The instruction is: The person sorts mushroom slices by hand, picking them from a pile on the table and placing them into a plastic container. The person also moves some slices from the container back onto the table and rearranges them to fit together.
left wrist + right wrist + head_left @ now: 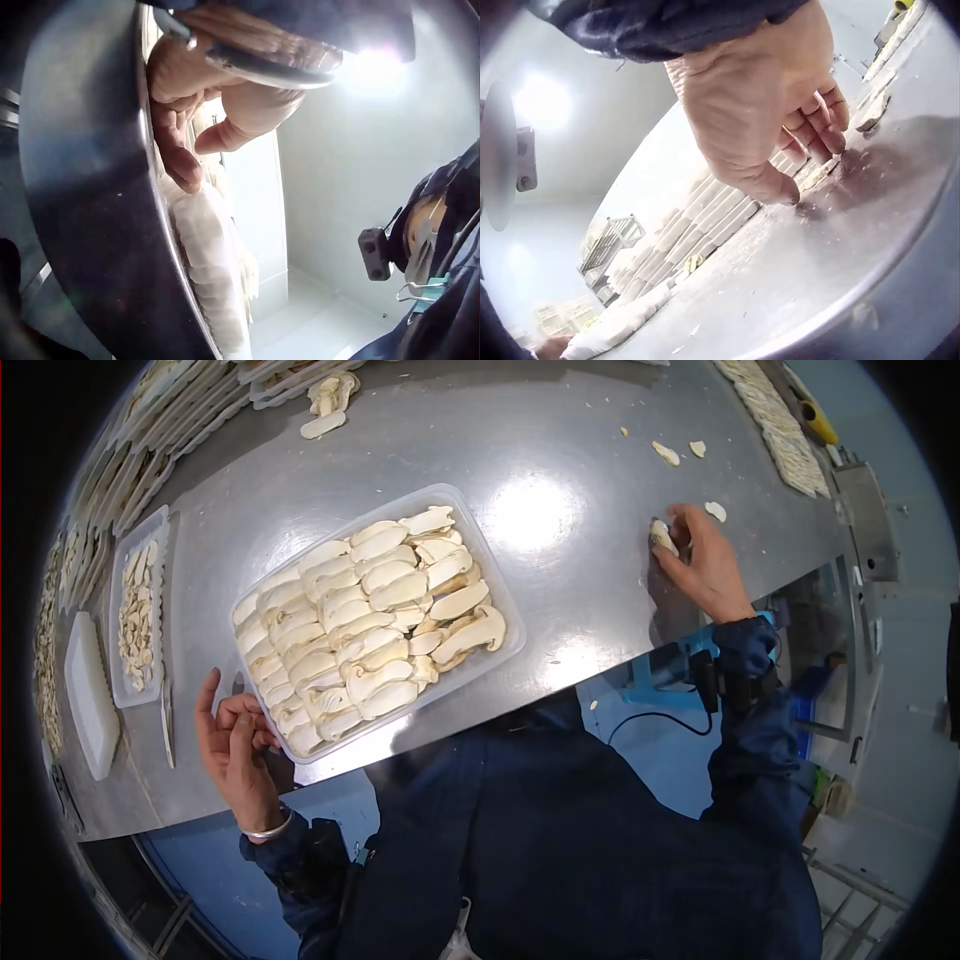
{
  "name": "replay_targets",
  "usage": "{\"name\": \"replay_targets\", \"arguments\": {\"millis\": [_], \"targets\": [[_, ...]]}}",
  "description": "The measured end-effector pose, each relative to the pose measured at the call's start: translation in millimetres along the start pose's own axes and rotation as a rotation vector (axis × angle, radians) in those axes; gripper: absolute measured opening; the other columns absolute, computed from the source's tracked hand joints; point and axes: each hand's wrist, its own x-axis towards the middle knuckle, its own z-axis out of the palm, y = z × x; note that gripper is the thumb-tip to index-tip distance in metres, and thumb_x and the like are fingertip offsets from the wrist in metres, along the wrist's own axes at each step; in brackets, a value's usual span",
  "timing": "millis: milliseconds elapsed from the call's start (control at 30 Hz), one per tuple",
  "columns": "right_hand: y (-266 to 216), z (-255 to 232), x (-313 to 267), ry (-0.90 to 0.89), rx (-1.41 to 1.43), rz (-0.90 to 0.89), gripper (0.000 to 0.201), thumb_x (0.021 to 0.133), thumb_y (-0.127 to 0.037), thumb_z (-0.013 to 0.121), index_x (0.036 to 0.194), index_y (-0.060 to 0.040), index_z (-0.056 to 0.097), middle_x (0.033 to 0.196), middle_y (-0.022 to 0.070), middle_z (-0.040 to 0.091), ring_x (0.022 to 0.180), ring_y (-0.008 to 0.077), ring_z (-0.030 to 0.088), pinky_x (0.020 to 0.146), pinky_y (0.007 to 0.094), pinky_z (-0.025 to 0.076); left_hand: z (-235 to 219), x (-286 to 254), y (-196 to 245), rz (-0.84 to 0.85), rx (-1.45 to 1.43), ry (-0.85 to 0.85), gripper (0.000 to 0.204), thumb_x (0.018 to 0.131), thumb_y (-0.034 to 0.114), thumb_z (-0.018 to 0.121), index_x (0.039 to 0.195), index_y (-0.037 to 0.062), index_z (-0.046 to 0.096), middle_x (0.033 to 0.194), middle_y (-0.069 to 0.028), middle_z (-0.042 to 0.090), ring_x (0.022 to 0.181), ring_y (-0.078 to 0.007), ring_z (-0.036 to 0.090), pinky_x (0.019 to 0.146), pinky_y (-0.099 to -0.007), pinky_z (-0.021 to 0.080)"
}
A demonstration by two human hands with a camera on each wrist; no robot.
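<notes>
A clear plastic tray (508,595) holds overlapping rows of pale mushroom slices (385,590). Beside its lower left corner is my left hand (240,750), loosely bent, the fingers against the tray's side and the thumb apart; in the left wrist view the hand (217,97) has a fingertip at the tray's edge, by the slices (210,262). To the right of the tray, my right hand (708,565) pinches a small mushroom piece (662,537) between thumb and fingers, low over the metal table. In the right wrist view the hand (761,112) partly covers this piece (819,175).
Loose scraps (666,453) lie beyond my right hand, and a few slices (332,398) at the far side. At the left are a tray of small pieces (118,660), a white lid-like tray (92,700), a knife (168,730) and stacked trays (180,420). Another filled row (775,425) stands at far right.
</notes>
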Motion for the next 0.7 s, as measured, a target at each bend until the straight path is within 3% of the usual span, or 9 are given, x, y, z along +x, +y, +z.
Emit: {"name": "replay_targets", "arguments": {"millis": [200,400,700], "targets": [[6.1,5.7,9.6,-0.054,-0.085,-0.002,0.022,0.079,-0.01,0.059,0.099,-0.0008,0.057,0.088,0.0166,0.058,0.081,0.0334,0.058,0.073,0.0417,0.046,1.0,-0.3,-0.3,0.006,0.006,0.02,0.049,0.091,0.002,0.049,0.138,-0.0027,0.035,0.088,-0.0062,0.06,0.062,-0.0032,0.049,0.053,-0.015,0.042],[6.9,12.7,8.8,0.119,-0.265,-0.18,0.02,0.077,-0.007,0.058,0.096,-0.0014,0.057,0.09,0.0199,0.06,0.083,0.0375,0.058,0.074,0.0452,0.046,1.1,-0.1,-1.5,0.005,0.003,0.031,0.05,0.091,0.002,0.049,0.138,-0.0027,0.035,0.088,-0.0061,0.06,0.06,-0.0027,0.048,0.053,-0.0146,0.042],[43.7,-3.8,11.3,0.116,0.114,-0.078,0.02,0.084,-0.009,0.057,0.101,-0.0001,0.062,0.094,0.0166,0.062,0.083,0.0338,0.061,0.078,0.0346,0.049,2.0,0.4,-2.0,0.001,0.0,0.038,0.051,0.09,0.0,0.048,0.139,-0.0026,0.035,0.087,-0.0058,0.059,0.059,-0.0027,0.047,0.052,-0.0147,0.042]]}}
